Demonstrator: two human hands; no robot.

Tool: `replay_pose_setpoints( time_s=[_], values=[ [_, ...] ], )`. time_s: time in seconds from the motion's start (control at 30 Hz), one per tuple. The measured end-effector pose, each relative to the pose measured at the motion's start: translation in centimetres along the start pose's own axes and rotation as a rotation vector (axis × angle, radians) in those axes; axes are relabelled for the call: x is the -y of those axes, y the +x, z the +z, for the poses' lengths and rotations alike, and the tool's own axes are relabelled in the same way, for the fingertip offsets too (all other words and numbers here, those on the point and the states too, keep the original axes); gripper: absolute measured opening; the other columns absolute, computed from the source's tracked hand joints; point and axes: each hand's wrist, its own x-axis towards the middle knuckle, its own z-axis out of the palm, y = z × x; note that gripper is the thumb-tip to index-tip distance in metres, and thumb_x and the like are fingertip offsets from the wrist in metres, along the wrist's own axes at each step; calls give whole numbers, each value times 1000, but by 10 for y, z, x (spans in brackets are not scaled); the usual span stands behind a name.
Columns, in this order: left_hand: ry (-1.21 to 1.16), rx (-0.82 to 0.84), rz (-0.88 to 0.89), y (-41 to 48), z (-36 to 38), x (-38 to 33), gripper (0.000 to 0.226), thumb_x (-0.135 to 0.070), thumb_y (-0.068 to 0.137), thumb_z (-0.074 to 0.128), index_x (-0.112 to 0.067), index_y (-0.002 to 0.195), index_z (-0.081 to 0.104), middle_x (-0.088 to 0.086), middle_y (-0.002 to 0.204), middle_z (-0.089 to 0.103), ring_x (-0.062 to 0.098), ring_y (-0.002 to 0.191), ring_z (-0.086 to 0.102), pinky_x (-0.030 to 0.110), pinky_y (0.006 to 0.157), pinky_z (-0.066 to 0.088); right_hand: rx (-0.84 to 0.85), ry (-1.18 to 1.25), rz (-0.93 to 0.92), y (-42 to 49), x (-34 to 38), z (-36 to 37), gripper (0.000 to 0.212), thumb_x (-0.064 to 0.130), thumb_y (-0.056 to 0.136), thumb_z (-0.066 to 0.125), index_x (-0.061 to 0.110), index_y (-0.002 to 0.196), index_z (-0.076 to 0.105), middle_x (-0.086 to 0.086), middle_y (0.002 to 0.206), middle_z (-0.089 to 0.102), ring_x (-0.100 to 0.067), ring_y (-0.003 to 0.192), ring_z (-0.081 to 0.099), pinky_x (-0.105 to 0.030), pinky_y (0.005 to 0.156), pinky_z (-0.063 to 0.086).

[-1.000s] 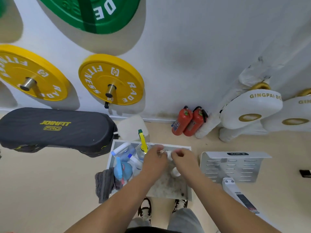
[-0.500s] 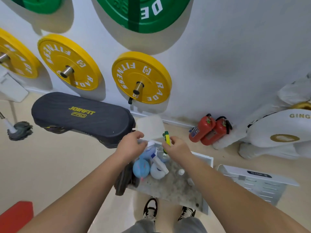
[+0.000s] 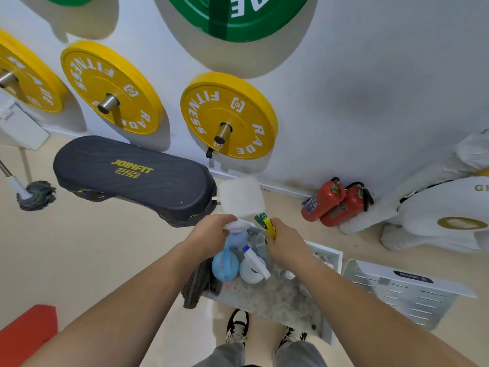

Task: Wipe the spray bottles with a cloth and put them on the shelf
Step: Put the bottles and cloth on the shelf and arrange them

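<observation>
I see right hand [image 3: 287, 243] gripping yellow-trigger spray bottle [image 3: 269, 227], upright, frame centre; left hand [image 3: 210, 233] pinches white wad [image 3: 237, 224] (cloth or nozzle, unclear) just left of it.

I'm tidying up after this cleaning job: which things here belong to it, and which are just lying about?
Job: left hand gripping pale blue bottle, right hand gripping yellow-trigger bottle, bright blue bottle, white bottle, grey cloth, white tray, slotted shelf.
Lying about: fire extinguishers, yellow weight plates, black step bench, mop.
</observation>
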Motion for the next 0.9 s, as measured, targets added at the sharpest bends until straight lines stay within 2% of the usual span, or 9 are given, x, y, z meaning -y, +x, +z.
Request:
replay_pose_setpoints(
  time_s=[0.1, 0.27, 0.43, 0.53, 0.67, 0.8, 0.9],
  values=[
    [98, 36, 57, 6, -12, 1, 43, 1, 92, 51, -23, 121, 73, 1, 113, 73, 26, 104, 66, 37, 86, 54, 16, -24, -16, 0, 1, -2, 39, 12, 102, 50, 19, 140, 45, -14, 113, 68, -25, 83, 54, -31, 72, 40],
    [102, 4, 83, 9, -18, 5, 40, 2, 92, 54, -19, 120, 73, 2, 113, 71, 25, 103, 63, 43, 89, 54, 95, -98, -45, 0, 4, -6, 51, 11, 98, 60, 22, 144, 43, -13, 116, 66, -24, 88, 54, -32, 76, 43],
    [21, -8, 83, 6, -8, 4, 23, -12, 98, 58, -25, 111, 72, 2, 108, 67, 25, 98, 64, 47, 89, 54, 75, -59, -40, 8, 5, -1, 40, 19, 102, 61, 26, 139, 51, -8, 123, 68, -20, 94, 55, -29, 82, 42],
    [61, 1, 94, 8, -15, 5, 22, -7, 99, 55, -12, 112, 72, 12, 112, 68, 32, 101, 64, 51, 91, 53, 64, -49, -53, 13, 5, 0, 37, 14, 98, 63, 28, 132, 57, -7, 119, 69, -23, 96, 58, -30, 82, 42],
    [140, 22, 100, 14, -24, 5, 24, -3, 100, 50, -4, 114, 69, 15, 113, 68, 34, 105, 63, 47, 89, 50, 76, -150, -91, 14, 5, -1, 38, 13, 99, 60, 29, 134, 56, -6, 119, 69, -27, 103, 63, -31, 82, 43],
    [136, 31, 72, 13, -23, 0, 23, -7, 102, 51, -6, 117, 69, 13, 116, 67, 34, 107, 63, 47, 93, 52, 87, -272, -138, 12, 7, 4, 30, 18, 104, 54, 29, 132, 54, -6, 118, 69, -24, 96, 61, -31, 79, 43],
    [43, -25, 17, 8, -16, 0, 35, -10, 101, 60, -15, 135, 66, 3, 133, 65, 26, 122, 61, 37, 103, 49, 60, -178, -123, 11, 6, 8, 29, 18, 105, 51, 28, 133, 56, -7, 117, 70, -24, 97, 62, -31, 78, 44]
  ],
)
